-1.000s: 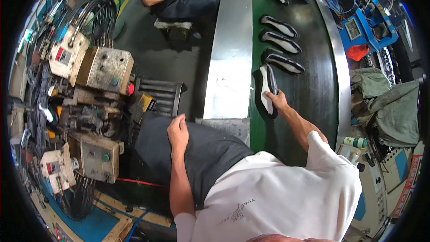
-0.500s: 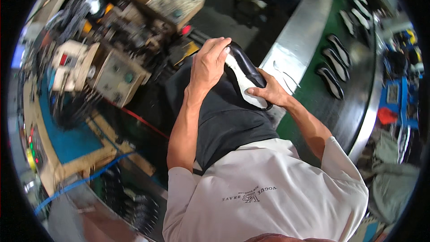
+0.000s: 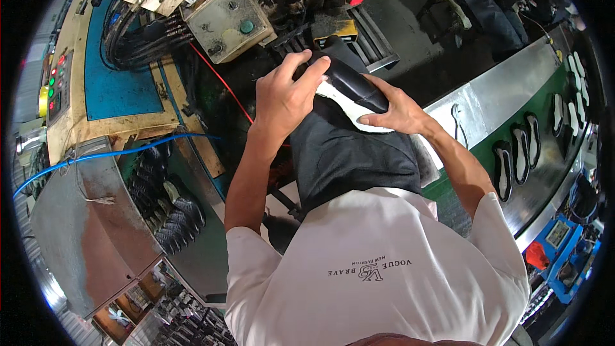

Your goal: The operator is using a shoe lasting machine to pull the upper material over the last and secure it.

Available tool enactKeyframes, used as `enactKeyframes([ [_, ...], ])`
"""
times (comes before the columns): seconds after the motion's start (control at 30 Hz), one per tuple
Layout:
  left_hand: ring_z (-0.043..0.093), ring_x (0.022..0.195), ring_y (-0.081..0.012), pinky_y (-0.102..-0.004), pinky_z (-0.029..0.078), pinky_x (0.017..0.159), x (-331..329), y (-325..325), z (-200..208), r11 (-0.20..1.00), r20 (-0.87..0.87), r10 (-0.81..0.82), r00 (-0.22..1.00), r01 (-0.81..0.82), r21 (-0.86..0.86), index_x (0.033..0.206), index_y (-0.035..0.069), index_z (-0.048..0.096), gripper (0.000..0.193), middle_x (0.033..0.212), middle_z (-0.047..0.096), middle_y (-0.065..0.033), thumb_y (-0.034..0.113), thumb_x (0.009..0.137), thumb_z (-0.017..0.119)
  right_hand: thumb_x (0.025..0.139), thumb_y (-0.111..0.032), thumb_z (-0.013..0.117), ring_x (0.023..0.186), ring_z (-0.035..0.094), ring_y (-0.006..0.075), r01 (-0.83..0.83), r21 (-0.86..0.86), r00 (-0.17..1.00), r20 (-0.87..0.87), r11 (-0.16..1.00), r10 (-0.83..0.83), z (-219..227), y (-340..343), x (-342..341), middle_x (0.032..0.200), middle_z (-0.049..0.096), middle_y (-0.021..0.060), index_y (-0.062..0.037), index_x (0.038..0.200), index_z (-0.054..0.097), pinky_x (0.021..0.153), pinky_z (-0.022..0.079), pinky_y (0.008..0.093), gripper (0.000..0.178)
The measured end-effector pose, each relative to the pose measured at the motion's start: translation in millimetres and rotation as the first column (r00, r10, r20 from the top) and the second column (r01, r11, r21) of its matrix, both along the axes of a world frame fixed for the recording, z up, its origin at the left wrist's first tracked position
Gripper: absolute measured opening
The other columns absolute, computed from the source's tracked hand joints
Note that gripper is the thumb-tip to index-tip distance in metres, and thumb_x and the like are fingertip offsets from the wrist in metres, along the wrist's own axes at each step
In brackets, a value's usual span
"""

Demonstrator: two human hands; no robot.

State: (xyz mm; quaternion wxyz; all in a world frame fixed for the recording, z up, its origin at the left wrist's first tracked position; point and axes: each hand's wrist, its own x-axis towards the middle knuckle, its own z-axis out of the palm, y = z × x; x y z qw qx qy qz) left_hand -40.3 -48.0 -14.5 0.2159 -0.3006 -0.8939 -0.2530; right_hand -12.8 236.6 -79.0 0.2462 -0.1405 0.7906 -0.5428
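Note:
Both my hands hold a black shoe upper (image 3: 346,78) with a white underside, above my dark trousers. My left hand (image 3: 282,97) grips the toe end, its fingers bent over the black top. At the heel end my right hand (image 3: 398,110) is closed, the thumb lying on the white underside and the fingers on the far side. The shoe lies slantwise, its toe up and to the left. Part of its toe is hidden behind my left fingers.
A machine with a grimy control box (image 3: 229,18) stands ahead. To the right, a green conveyor (image 3: 461,195) carries several shoes (image 3: 520,147); a metal tool (image 3: 457,122) rests on its ledge (image 3: 493,93). Several black shoes (image 3: 179,214) sit at left by a blue hose (image 3: 122,154). Another person (image 3: 490,16) is far right.
My view has swung left, so the machine and conveyor sit farther right in the picture. The shoe has rolled slightly, showing less white underside. Both hands keep their hold.

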Motion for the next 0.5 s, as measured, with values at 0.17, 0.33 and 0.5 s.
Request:
enactKeyframes([
  [0.17,0.067,0.125,-0.0325,-0.0392,0.055,0.102,15.8,-9.9,-4.4,0.972,0.257,-0.039,0.966,-0.023,0.235,0.147,0.012,0.061,0.066,0.144,0.060,-0.0159,0.008,0.085,0.084,0.079,-0.033,0.092,0.134,0.063,0.0428,0.024,0.107,0.995,-0.102,0.994,-0.013,5.8,-7.7,-2.0,0.146,0.061,0.0311,-0.0012,0.166,0.031,0.117,0.048,0.0459,0.111],
  [0.33,0.041,0.156,-0.0284,-0.0427,0.032,0.128,48.3,2.6,0.9,0.483,0.511,-0.585,0.629,-0.236,0.843,0.169,0.001,0.025,0.105,0.170,0.038,-0.0192,0.005,0.081,0.083,0.078,-0.016,0.090,0.151,0.046,0.0434,0.140,0.105,0.926,-0.367,0.985,-0.093,-15.0,-21.9,-2.7,0.167,0.039,0.0297,-0.0037,0.169,0.024,0.125,0.040,0.0454,0.114],
  [0.5,0.047,0.152,-0.0312,-0.0433,0.034,0.128,59.4,36.7,-8.0,0.798,0.584,-0.197,0.788,-0.217,0.562,0.164,-0.002,0.039,0.100,0.165,0.047,-0.0219,0.010,0.076,0.086,0.078,-0.007,0.089,0.149,0.043,0.0481,0.071,-0.002,0.919,-0.390,0.998,-0.066,-59.2,-28.3,10.5,0.163,0.040,0.0293,-0.0031,0.169,0.018,0.125,0.038,0.0504,0.116],
])
